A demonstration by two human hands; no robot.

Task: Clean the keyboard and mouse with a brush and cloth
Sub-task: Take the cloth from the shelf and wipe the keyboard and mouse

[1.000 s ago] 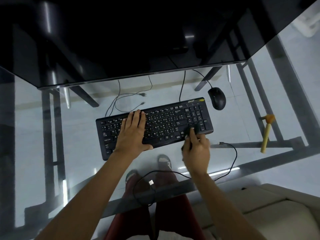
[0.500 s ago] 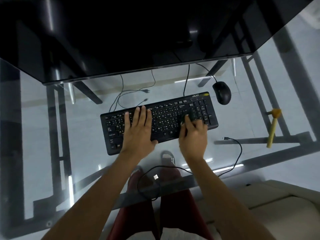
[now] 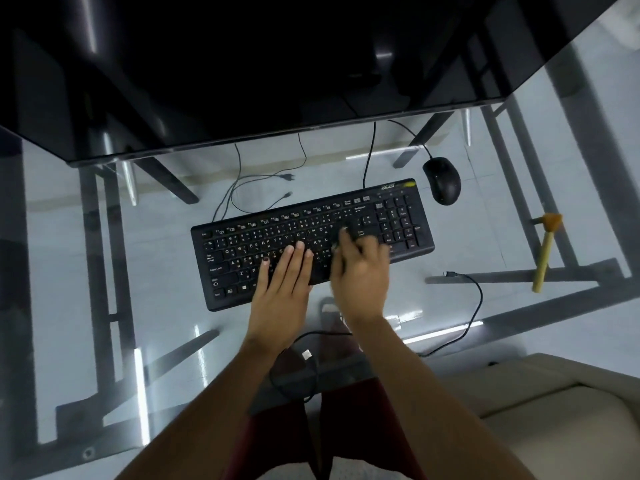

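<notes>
A black keyboard [image 3: 242, 251] lies slightly skewed on the glass table [image 3: 156, 244]. My left hand [image 3: 284, 282] rests flat on its lower middle keys, fingers extended, holding nothing. My right hand [image 3: 362, 271] is blurred over the keys just left of the number pad, and its fingers are closed on what looks like a small dark cloth [image 3: 353, 227] pressed on the keys. A black wired mouse [image 3: 443, 180] sits beyond the keyboard's right end. A brush [image 3: 542, 261] with a yellow handle lies at the far right, away from both hands.
A large dark monitor [image 3: 311, 64] overhangs the back of the table. A loose black cable [image 3: 476, 299] curls right of the keyboard, and other cables run behind it. My legs show through the glass. A beige cushion [image 3: 554, 420] is at the lower right.
My right hand has moved from the keyboard's lower right corner up and left onto the keys beside the number pad. My left hand has slid down and to the right on the keys.
</notes>
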